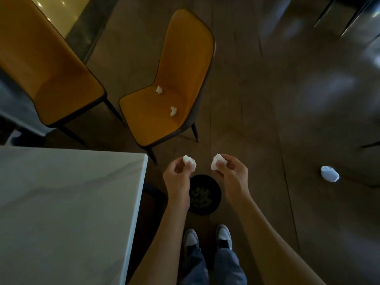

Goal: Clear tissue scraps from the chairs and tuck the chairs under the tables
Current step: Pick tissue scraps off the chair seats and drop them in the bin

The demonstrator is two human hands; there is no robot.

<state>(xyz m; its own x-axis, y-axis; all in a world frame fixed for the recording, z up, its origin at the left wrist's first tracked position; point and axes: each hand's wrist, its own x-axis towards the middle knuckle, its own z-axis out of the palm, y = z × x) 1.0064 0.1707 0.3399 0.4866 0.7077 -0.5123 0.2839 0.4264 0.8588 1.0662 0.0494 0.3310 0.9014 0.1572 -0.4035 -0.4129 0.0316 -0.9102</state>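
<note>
My left hand (178,177) pinches a crumpled white tissue scrap (189,161). My right hand (232,171) pinches another tissue scrap (216,162). Both hands hover above a round black bin (213,194) on the floor that has several scraps inside. An orange chair (156,120) stands just ahead, pulled out from the table, with two tissue scraps on its seat: one near the backrest (159,89), one nearer the front (173,111). A second orange chair (61,87) stands to the left, its seat bare.
A white marble table (67,212) fills the lower left, its corner close to my left hand. A white crumpled object (329,173) lies on the dark wooden floor to the right. Another table edge (14,112) and metal legs (349,21) sit at the borders.
</note>
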